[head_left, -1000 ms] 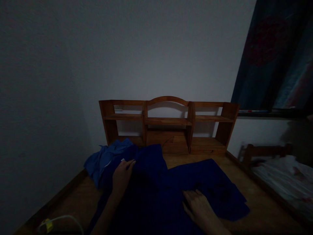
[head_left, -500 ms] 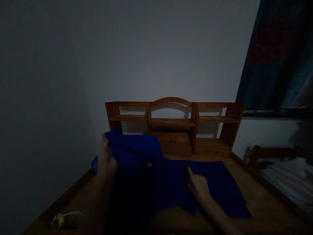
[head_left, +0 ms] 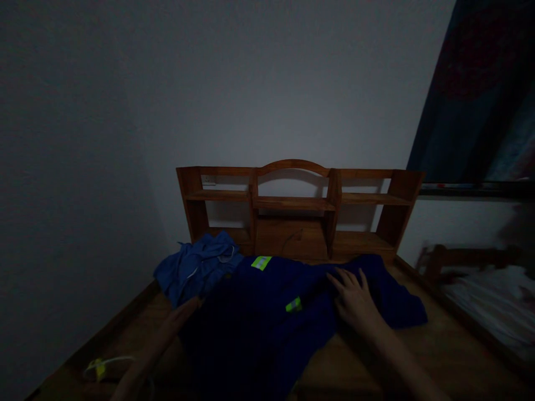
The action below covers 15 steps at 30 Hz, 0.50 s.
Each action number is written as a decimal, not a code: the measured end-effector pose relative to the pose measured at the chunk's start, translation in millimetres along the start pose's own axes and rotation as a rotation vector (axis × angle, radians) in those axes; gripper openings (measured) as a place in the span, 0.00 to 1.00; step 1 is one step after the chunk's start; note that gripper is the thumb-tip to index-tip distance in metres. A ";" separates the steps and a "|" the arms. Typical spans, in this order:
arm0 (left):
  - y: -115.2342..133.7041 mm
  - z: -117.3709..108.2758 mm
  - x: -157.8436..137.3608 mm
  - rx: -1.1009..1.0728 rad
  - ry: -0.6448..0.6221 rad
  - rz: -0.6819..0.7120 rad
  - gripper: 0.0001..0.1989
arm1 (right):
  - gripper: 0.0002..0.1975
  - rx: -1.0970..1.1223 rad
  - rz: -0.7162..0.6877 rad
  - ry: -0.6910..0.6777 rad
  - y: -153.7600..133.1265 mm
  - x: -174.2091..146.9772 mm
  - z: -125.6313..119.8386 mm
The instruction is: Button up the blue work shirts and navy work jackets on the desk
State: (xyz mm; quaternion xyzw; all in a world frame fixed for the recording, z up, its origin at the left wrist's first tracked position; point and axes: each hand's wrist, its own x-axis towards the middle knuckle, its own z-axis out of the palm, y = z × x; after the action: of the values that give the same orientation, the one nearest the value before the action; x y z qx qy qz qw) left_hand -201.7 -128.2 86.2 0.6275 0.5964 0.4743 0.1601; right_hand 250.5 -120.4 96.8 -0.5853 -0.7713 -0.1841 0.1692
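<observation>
A dark blue work garment [head_left: 267, 312] with short yellow-green and silver reflective strips is spread over the wooden surface in front of me, its folds hard to read in the dim light. My right hand [head_left: 355, 298] rests on its right part, fingers spread and palm down. At the garment's left edge is my left hand [head_left: 184, 313], seen side-on with fingers stretched out; their far side is hidden. Behind that hand lies a crumpled lighter blue cloth [head_left: 198, 267], touching or close to the garment.
A wooden shelf unit [head_left: 292, 205] stands at the back against the wall. At the near left lies a yellow item [head_left: 99, 368] with a pale cord. A raised wooden edge [head_left: 455, 317] borders the right side, with pale bedding [head_left: 497, 301] beyond it.
My left hand has lowered the raised left part of the garment, uncovering the lighter blue cloth and the reflective strips. My right hand has shifted right and its fingers have spread.
</observation>
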 end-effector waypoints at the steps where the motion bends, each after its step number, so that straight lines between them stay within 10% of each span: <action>1: 1.3 6.4 -4.4 -0.003 -0.059 -0.011 0.18 | 0.36 0.059 -0.085 0.010 -16.1 1.2 -4.5; 7: 30.4 38.6 -4.1 0.025 -0.441 0.132 0.28 | 0.39 0.220 -0.331 -0.149 -104.9 37.6 5.7; 11: 33.6 40.7 -3.0 0.056 -0.253 0.151 0.27 | 0.20 0.451 -0.281 -0.247 -115.5 75.4 27.6; 15: 21.2 30.8 -15.0 0.043 -0.180 0.042 0.42 | 0.17 0.695 -0.110 -0.057 -88.6 120.4 13.9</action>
State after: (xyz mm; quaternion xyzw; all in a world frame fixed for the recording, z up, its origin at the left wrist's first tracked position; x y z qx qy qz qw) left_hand -162.4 -135.5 81.1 0.6831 0.5762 0.4066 0.1896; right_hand 133.3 -34.3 134.4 -0.4553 -0.8226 0.0972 0.3265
